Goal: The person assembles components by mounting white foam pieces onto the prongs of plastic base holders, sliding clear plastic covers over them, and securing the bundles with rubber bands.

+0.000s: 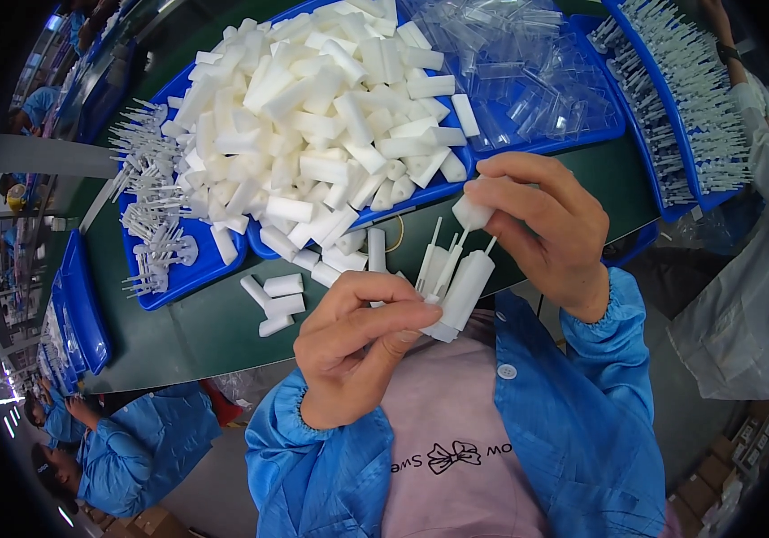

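My left hand [357,345] pinches a white plastic part with thin upright prongs [449,262] near its base, just above my lap. A white foam piece [469,289] is sleeved around one prong, whose thin tip sticks out of the top. Behind the bare prongs another foam piece is partly hidden. Between the thumb and fingers of my right hand [550,229] is a further white foam piece [471,213]. It sits at the tip of one prong; how far the prong goes in cannot be seen.
A large heap of white foam pieces [304,117] fills a blue tray ahead. Pronged white parts [156,215] lie in a tray at left, more [698,108] at far right. Clear plastic pieces [528,81] fill another tray. Loose foam lies by the table edge. Co-workers sit at left.
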